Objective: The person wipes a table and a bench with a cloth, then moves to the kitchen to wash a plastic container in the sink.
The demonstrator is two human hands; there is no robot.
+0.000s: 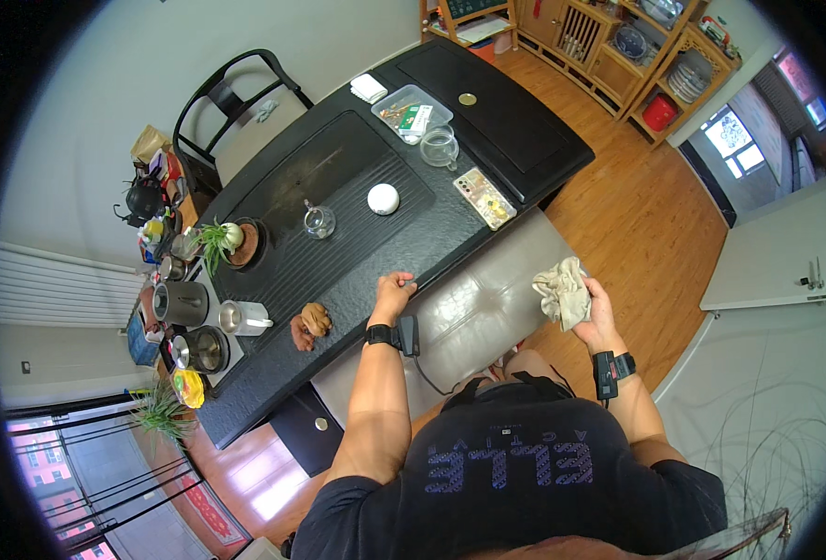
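Note:
A crumpled beige cloth (562, 294) is gripped in my right hand (597, 315), out over the grey padded bench (483, 294). My left hand (393, 290) rests loosely curled at the near edge of the black stone tea table (413, 245), with nothing visible in it. Left of that hand, two small clay-like figurines (312, 325) sit on the tabletop. Farther in are a small glass teapot (319, 221) and a white round object (383, 199) on the ribbed tray surface. A phone in a patterned case (485, 198) lies near the table's front right edge.
A glass pitcher (439, 147) stands beside a clear plastic box (411, 112) and a folded white cloth (369, 89). On the left are a potted plant (220, 241), a metal kettle (182, 304), a lidded glass pot (203, 349) and a cup (243, 318). A black chair (234, 112) stands behind.

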